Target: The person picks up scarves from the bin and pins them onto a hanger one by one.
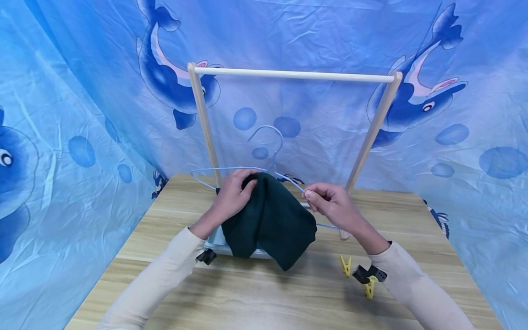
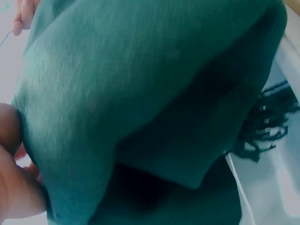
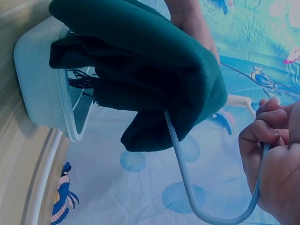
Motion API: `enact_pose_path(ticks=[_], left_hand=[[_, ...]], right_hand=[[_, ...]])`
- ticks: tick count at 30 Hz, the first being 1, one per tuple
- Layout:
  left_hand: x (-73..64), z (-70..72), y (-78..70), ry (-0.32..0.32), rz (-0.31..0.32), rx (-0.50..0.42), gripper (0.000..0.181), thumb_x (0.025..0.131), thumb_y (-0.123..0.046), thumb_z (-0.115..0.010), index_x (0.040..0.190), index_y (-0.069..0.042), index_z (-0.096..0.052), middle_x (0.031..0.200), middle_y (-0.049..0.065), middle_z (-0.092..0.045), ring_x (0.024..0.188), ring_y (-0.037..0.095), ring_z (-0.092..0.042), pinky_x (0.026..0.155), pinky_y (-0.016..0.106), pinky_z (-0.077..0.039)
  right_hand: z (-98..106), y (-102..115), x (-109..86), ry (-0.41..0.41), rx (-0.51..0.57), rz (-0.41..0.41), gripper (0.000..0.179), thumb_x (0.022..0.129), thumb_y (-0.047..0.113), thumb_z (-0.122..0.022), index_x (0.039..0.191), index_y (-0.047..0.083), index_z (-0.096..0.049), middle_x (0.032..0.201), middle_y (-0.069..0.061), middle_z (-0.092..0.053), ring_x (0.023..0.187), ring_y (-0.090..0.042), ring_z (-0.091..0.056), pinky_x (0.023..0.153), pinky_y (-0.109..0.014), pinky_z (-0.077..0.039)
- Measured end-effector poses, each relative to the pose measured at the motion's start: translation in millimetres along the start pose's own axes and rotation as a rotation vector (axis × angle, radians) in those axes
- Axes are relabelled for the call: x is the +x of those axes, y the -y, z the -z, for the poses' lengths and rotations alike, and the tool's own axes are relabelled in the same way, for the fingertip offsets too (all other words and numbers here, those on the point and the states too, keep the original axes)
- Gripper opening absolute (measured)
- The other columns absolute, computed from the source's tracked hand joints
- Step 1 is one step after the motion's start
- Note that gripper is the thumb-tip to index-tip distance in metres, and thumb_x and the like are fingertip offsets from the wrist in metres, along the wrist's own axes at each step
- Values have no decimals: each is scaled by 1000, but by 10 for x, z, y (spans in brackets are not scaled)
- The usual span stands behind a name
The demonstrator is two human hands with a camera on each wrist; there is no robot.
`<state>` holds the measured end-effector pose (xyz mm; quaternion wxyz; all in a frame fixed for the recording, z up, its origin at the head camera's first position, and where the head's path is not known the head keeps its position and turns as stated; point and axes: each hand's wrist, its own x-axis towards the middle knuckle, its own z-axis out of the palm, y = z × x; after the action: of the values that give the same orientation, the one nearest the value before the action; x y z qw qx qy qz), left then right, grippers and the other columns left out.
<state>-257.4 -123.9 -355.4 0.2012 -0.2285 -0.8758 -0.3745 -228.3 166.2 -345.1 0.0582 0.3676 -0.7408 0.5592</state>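
Observation:
A dark green cloth [image 1: 270,215] hangs draped over the lower part of a light blue hanger [image 1: 272,166], whose hook points up. My left hand [image 1: 231,197] pinches the cloth's upper left edge at the hanger, thumb in front. With its fingers curled, my right hand [image 1: 336,208] grips the hanger's right shoulder. The right wrist view shows the hanger's rounded end [image 3: 187,187] coming out from under the cloth. Dark fringe [image 2: 267,124] shows below the cloth in the left wrist view; whether it belongs to this cloth I cannot tell. The cloth hides the hanger's lower middle.
Behind the hands stands a rack with a white top bar [image 1: 293,74] and wooden posts. A pale plastic bin [image 3: 40,75] sits on the wooden table [image 1: 185,284] beneath the cloth. Two yellow clothespins [image 1: 345,266] lie near the right forearm. Blue dolphin-print curtains surround the table.

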Motion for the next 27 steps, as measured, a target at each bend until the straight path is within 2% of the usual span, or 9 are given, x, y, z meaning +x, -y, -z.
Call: enact_pose_path(ticks=[6, 8, 11, 14, 16, 18, 21, 24, 27], left_hand=[[-19, 73, 30, 98, -100, 3, 27, 103, -3, -56, 128, -4, -67, 127, 14, -66, 116, 30, -63, 100, 48, -51], [-28, 85, 25, 127, -97, -13, 30, 104, -1, -50, 131, -4, -64, 130, 13, -65, 117, 28, -63, 102, 48, -50], [-57, 99, -14, 167, -59, -54, 37, 102, -5, -42, 134, -6, -61, 134, 10, -63, 119, 26, -60, 106, 48, -47], [-88, 106, -81, 214, -19, -31, 42, 103, -24, -49, 140, -8, -55, 139, 9, -59, 123, 27, -57, 109, 49, -44], [-103, 118, -130, 258, -13, 39, 55, 99, -38, -59, 145, -9, -50, 144, 10, -55, 128, 28, -54, 111, 51, -42], [-112, 133, -161, 306, -21, 107, 69, 94, -44, -69, 149, -10, -46, 147, 11, -52, 131, 30, -52, 112, 52, -41], [-116, 175, -175, 373, -63, 145, 69, 94, -32, -72, 152, -9, -43, 148, 11, -52, 131, 30, -53, 112, 52, -42], [-106, 225, -166, 415, -131, 124, 58, 96, -8, -64, 150, -7, -45, 148, 12, -53, 131, 29, -54, 112, 50, -42], [-94, 266, -173, 431, -188, 131, 58, 92, 8, -54, 149, -3, -48, 149, 14, -53, 134, 28, -53, 113, 49, -41]], right_hand=[[0, 17, 11, -34, 23, -12, 18, 105, 0, -52, 99, -6, -69, 67, -7, -53, 49, -15, -40, 41, -31, -32], [-4, 17, 14, -35, 21, -9, 18, 105, 0, -53, 99, -6, -69, 67, -8, -53, 48, -15, -39, 41, -32, -32], [-9, 16, 20, -33, 11, -6, 18, 104, 0, -53, 99, -5, -69, 67, -9, -53, 48, -15, -39, 41, -31, -32], [-11, 19, 27, -36, -3, -10, 17, 105, 0, -54, 99, -4, -69, 67, -9, -53, 49, -15, -40, 42, -30, -33], [-10, 24, 29, -41, -9, -20, 17, 105, 1, -54, 99, -4, -70, 68, -8, -53, 49, -15, -41, 42, -29, -34], [-8, 29, 29, -45, -10, -33, 18, 105, 3, -54, 99, -4, -70, 68, -7, -54, 50, -15, -41, 42, -29, -34], [-5, 30, 23, -46, -1, -41, 18, 105, 2, -54, 99, -5, -69, 68, -7, -54, 50, -15, -41, 42, -29, -34], [-2, 24, 16, -38, 5, -38, 18, 105, 1, -54, 98, -5, -69, 68, -9, -54, 49, -15, -40, 42, -30, -33], [0, 21, 12, -28, -3, -30, 18, 105, 0, -53, 98, -5, -69, 68, -10, -53, 49, -14, -40, 42, -29, -33]])
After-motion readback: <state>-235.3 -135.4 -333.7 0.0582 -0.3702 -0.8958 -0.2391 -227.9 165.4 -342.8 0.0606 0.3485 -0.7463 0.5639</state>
